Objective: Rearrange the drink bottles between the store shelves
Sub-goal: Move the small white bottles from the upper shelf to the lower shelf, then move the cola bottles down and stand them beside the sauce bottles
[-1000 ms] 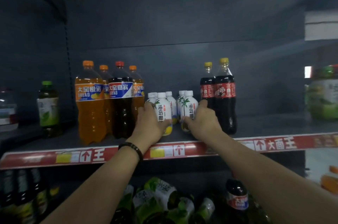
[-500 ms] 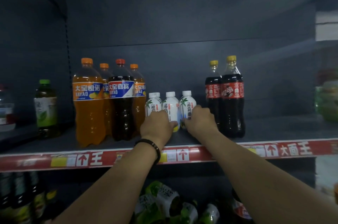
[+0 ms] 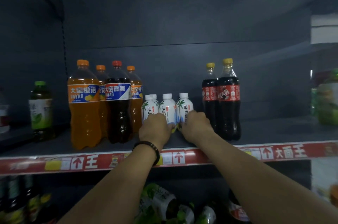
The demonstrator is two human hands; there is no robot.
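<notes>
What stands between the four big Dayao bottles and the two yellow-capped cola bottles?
In the head view, a cluster of small white bottles stands there, the left hand and right hand gripping them low.

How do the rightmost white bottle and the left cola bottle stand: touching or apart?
Apart. The head view shows a dark strip of back panel between the rightmost white bottle and the left cola bottle, above the right hand.

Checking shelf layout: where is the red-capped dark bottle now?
Head view, left of centre: the red-capped dark bottle stands among the orange soda bottles, left of the white bottles.
</notes>
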